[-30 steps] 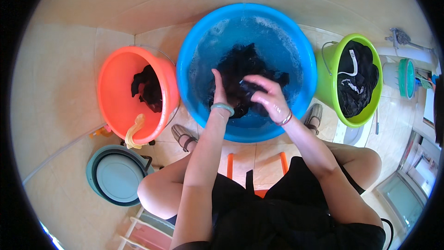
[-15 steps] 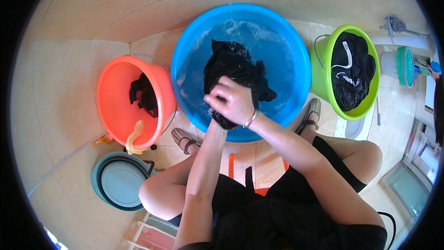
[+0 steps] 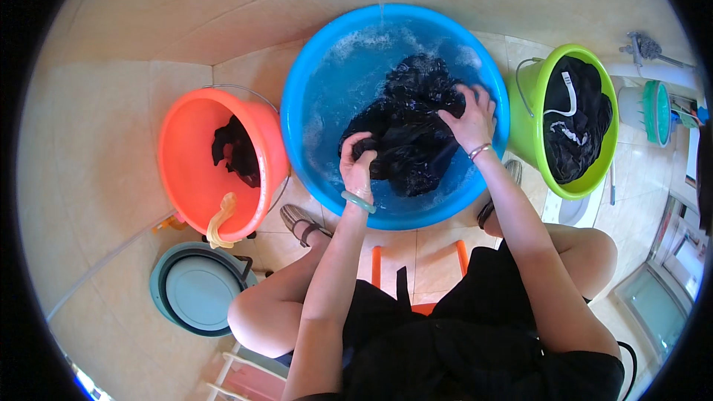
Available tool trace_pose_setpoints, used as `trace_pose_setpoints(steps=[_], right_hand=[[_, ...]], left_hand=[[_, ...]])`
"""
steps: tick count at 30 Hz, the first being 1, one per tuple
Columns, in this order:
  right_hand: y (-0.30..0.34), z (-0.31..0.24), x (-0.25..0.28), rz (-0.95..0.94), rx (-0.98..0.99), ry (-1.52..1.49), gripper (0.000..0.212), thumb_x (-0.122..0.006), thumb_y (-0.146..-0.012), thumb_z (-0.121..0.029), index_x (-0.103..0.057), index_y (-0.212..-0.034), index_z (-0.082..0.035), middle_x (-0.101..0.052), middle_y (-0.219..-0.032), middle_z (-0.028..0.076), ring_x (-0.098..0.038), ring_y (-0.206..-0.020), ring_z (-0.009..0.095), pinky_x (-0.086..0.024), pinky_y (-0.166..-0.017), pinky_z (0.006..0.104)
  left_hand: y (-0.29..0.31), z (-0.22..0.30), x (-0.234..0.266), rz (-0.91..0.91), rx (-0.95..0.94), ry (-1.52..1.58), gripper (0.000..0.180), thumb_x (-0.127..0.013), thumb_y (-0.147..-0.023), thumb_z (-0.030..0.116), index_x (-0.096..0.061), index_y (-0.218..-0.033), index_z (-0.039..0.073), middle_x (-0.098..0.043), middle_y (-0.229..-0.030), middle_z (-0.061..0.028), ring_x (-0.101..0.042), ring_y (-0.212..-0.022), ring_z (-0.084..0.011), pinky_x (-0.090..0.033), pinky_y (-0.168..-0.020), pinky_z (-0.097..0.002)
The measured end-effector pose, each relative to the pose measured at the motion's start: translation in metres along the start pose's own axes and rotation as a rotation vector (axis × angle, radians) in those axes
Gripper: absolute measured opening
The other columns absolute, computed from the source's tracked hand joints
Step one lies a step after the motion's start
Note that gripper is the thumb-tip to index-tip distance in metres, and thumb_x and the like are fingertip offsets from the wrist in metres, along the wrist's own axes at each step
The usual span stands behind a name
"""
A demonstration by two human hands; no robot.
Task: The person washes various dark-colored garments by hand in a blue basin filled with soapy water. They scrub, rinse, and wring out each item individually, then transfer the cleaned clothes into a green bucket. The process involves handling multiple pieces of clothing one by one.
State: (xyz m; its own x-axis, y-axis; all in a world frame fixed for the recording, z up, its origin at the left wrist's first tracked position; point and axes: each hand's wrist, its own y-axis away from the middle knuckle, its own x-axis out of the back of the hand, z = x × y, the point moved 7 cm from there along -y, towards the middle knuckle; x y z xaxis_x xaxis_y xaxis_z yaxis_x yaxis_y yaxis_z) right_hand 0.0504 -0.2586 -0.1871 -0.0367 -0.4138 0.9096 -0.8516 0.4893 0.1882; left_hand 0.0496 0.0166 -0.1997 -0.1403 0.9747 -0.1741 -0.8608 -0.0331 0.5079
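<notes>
Cloth (image 3: 416, 122) lies in the blue basin (image 3: 292, 115); the left hand (image 3: 357, 171) grasps its edge between curled fingers; the right hand (image 3: 474, 126) spreads fingers against it, grip unclear.

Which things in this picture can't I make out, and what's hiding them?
In the head view:
Garment type of the wet black cloth: lost in its crumpled folds.
Whether the left hand grips: dark folds blend around it.
Floor of the blue basin: partly covered by that cloth.
Lower contents of the green bucket: covered by dark clothes.
Seat of the orange stool: mostly under the person's black clothing.
</notes>
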Motion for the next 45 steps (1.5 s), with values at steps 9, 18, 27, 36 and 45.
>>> trace_pose_setpoints(steps=[9, 18, 27, 36, 45], right_hand=[[0.003, -0.046, -0.102, -0.421, 0.310, 0.165, 0.083, -0.080, -0.069, -0.029, -0.038, -0.140, -0.020, -0.019, -0.152, 0.013, -0.028, -0.133, 0.042, -0.038, -0.098, 0.0600], [0.019, -0.082, -0.049, -0.246, 0.453, -0.518, 0.036, -0.071, -0.079, -0.027, -0.063, -0.100, 0.001, -0.064, -0.095, 0.021, -0.060, -0.089, 0.039, -0.050, -0.079, 0.0419], [0.119, -0.156, 0.055, -0.226, 0.904, -0.437, 0.029, -0.072, -0.074, -0.036, -0.063, -0.070, -0.009, -0.050, -0.088, 0.003, -0.053, -0.085, 0.021, -0.049, -0.066, 0.0326], [0.087, -0.173, 0.055, 0.104, 0.807, -0.589, 0.026, -0.073, -0.074, -0.025, -0.057, -0.060, -0.010, -0.053, -0.073, 0.004, -0.057, -0.065, 0.021, -0.047, -0.051, 0.0326], [0.018, -0.039, 0.047, 0.356, 0.408, -0.267, 0.027, -0.068, -0.080, -0.029, -0.059, -0.064, -0.010, -0.053, -0.068, 0.006, -0.058, -0.065, 0.026, -0.047, -0.053, 0.0372]], left_hand=[[-0.031, -0.051, 0.006, -0.165, 0.069, -0.160, 0.093, -0.042, -0.064, -0.017, -0.031, -0.149, 0.019, -0.039, -0.145, -0.0002, -0.052, -0.103, -0.0119, -0.045, -0.077, -0.0226], [-0.039, -0.056, -0.046, -0.296, 0.580, 0.440, 0.082, -0.047, -0.085, 0.070, -0.042, -0.139, 0.008, -0.051, -0.134, -0.0080, -0.049, -0.122, -0.0227, -0.039, -0.103, -0.0375], [-0.009, 0.001, -0.081, -0.386, 0.422, 0.526, 0.042, -0.049, -0.098, 0.033, -0.050, -0.131, 0.006, -0.056, -0.127, -0.0093, -0.057, -0.112, -0.0232, -0.047, -0.096, -0.0373], [0.018, -0.010, -0.060, -0.044, 0.419, 0.322, 0.041, -0.046, -0.099, 0.029, -0.050, -0.131, 0.003, -0.056, -0.127, -0.0082, -0.056, -0.112, -0.0205, -0.044, -0.097, -0.0332], [0.026, 0.029, -0.056, -0.033, 0.238, 0.184, 0.020, -0.063, -0.089, 0.020, -0.060, -0.104, 0.007, -0.061, -0.103, -0.0023, -0.054, -0.099, -0.0131, -0.041, -0.087, -0.0264]])
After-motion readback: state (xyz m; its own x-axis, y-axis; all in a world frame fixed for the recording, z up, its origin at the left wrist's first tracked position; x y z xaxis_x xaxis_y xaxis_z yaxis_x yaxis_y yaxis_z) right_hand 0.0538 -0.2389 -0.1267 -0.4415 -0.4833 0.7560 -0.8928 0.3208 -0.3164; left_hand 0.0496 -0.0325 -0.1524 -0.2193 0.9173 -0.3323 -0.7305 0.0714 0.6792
